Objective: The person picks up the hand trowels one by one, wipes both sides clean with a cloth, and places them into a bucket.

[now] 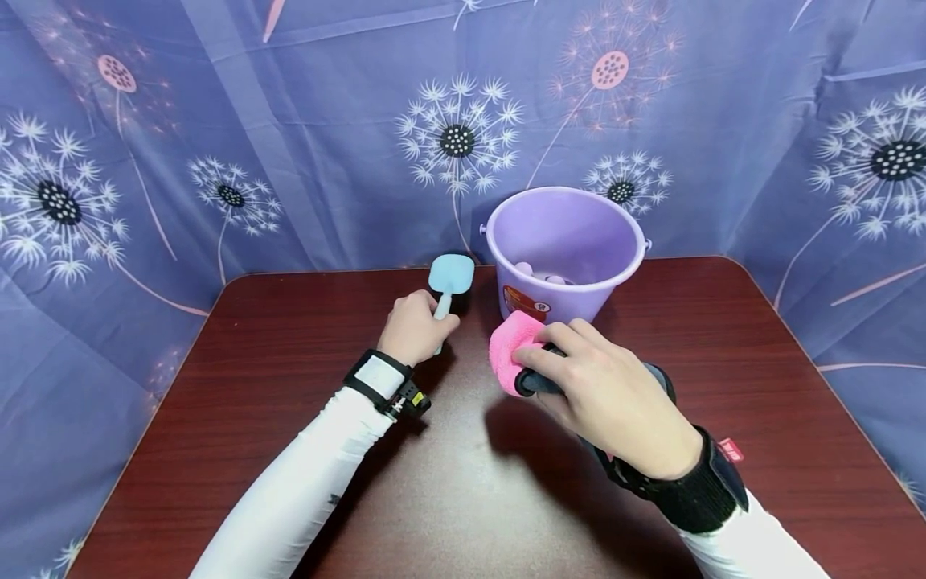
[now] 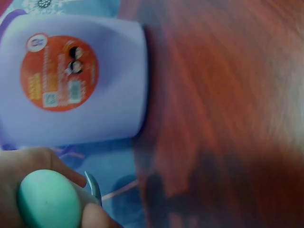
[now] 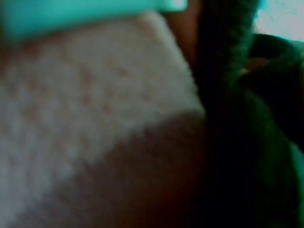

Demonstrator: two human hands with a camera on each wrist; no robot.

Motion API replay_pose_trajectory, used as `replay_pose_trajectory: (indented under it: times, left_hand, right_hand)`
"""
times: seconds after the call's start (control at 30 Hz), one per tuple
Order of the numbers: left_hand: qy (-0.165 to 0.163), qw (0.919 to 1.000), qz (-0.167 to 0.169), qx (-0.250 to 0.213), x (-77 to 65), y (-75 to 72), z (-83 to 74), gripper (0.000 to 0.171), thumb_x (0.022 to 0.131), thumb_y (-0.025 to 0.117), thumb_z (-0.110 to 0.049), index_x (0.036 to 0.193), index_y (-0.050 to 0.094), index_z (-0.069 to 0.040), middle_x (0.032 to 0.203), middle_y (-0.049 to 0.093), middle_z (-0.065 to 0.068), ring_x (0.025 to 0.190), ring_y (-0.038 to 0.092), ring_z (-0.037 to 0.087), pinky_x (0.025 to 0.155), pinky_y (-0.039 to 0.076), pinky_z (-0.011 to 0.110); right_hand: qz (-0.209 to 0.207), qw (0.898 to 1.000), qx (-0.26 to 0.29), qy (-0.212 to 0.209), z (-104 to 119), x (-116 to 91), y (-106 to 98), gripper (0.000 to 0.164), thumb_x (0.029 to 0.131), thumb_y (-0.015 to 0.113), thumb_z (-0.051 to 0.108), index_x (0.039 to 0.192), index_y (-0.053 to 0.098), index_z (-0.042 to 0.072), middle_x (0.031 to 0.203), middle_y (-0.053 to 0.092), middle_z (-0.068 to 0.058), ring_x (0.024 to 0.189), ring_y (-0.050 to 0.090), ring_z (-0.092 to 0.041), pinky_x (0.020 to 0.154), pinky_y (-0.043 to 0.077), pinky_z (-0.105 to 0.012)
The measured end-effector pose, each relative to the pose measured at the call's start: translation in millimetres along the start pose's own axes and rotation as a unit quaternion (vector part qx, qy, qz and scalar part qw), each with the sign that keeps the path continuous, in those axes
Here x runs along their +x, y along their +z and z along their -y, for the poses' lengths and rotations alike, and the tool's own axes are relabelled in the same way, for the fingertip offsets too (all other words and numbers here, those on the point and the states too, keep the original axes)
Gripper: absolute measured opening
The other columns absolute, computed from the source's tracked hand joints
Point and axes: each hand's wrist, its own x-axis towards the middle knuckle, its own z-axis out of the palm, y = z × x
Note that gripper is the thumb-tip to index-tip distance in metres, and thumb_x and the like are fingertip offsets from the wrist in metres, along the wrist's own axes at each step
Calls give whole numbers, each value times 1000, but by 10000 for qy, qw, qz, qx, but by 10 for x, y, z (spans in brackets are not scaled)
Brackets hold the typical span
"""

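My left hand point(image 1: 415, 328) grips the handle of a light blue toy shovel point(image 1: 451, 275), its flat blade pointing away from me. In the left wrist view the rounded end of the shovel's handle point(image 2: 50, 199) pokes out of the fist. On the right, my right hand point(image 1: 604, 394) holds a fuzzy pink and dark grey soft thing point(image 1: 512, 350), its kind unclear; the palm hides much of it. It overlaps the lower front of a purple bucket point(image 1: 608, 304) in the head view. A blurred, close fuzzy surface point(image 3: 95, 118) and a dark band fill most of the right wrist view.
The bucket stands upright at the back of the dark red wooden table point(image 1: 289, 338), with a few small lilac things point(image 1: 555, 280) inside and an orange label point(image 1: 526, 304) in front. Flowered blue cloth point(image 1: 325, 161) hangs along the back and sides.
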Motion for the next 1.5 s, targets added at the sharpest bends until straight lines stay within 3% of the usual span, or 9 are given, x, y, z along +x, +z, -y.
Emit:
replay_pose_trajectory:
  times: [0.27,0.5,0.7,0.97,1.27,1.5]
  left_hand:
    - [248,9988,-417,-92,-120,-319,48,22,84,73,-26,95,65,-9,66,66,1,62,66,22,59,52,38]
    - [693,9940,-836,93,-299,-591,87,26,83,72,-23,102,66,-6,74,65,3,65,61,23,59,49,40]
    - [1183,9876,-1021,140,-458,-740,73,27,84,71,-18,108,67,-7,80,67,2,66,61,21,61,49,39]
    - [1946,9739,-1154,162,-701,-798,42,24,82,75,-11,105,69,-12,79,63,-4,67,55,15,59,46,36]
    - [2897,9453,-1462,318,-912,-756,-56,26,81,78,-6,105,71,-10,86,62,-3,70,56,13,62,52,35]
    - [3295,9334,-1305,566,-1028,-737,-183,26,80,81,-6,104,72,-11,83,56,-3,63,51,11,55,49,33]
  right_hand:
    - [-45,10000,14,-21,2,3,6,41,81,90,16,118,73,17,113,63,-3,88,50,-22,65,48,-34]
    - [-91,10000,33,-7,-5,4,3,41,81,90,16,118,73,17,114,64,-3,89,51,-22,62,49,-34]
    - [-66,9999,75,28,-7,11,6,40,82,89,17,120,73,19,116,64,-2,91,52,-22,60,50,-34]
    - [-89,9999,90,108,-1,22,4,39,85,87,17,121,73,20,118,64,-1,92,53,-20,59,49,-34]
    - [-280,9995,127,102,18,52,-4,36,89,82,20,123,72,22,121,64,-2,96,56,-22,61,53,-37]
    - [-488,9985,239,-81,50,68,-13,35,91,79,17,125,72,21,123,65,-4,99,58,-25,72,54,-39]
